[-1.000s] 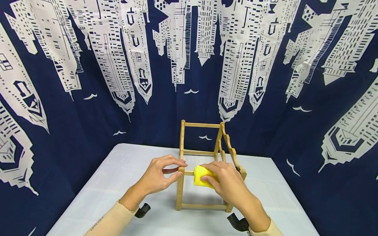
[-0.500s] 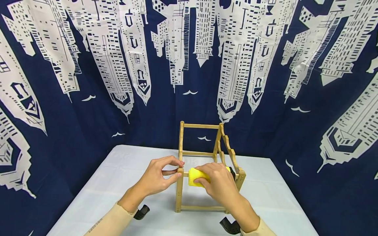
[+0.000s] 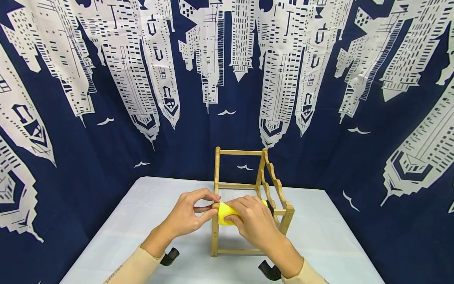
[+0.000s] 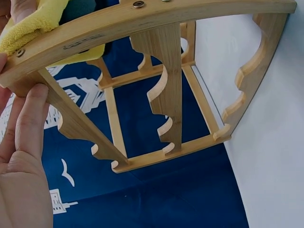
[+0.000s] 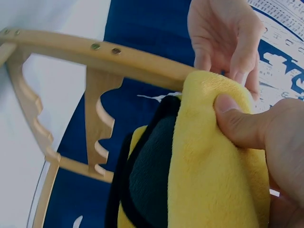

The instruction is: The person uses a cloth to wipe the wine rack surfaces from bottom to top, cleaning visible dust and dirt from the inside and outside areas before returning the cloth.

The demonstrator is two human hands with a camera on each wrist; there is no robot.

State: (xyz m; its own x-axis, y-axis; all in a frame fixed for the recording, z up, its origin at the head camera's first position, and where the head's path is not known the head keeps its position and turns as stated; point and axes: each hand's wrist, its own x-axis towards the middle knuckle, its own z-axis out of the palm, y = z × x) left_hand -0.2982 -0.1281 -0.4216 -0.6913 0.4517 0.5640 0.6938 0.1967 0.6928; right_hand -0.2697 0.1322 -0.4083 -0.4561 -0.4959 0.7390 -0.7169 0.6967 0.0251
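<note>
A wooden rack [image 3: 248, 185] with notched side pieces stands on the pale table [image 3: 142, 221]. My left hand [image 3: 189, 215] pinches the top of its front left post between thumb and fingers; the post [image 4: 61, 114] shows close in the left wrist view. My right hand [image 3: 253, 225] grips a yellow cloth [image 3: 225, 213] with a dark inner side [image 5: 152, 175] and holds it against the rack's front top rail [image 5: 114, 59], right beside the left hand's fingers [image 5: 223, 42].
A dark blue curtain [image 3: 88, 118] printed with white skyscrapers hangs behind and around the table. Black wrist-camera mounts [image 3: 170, 256] show at the near edge. The table's right edge [image 3: 347, 232] runs close to the rack.
My right hand has slid the yellow cloth leftwards along the front top rail, up to the left corner post. The left hand has kept its hold on the post.
</note>
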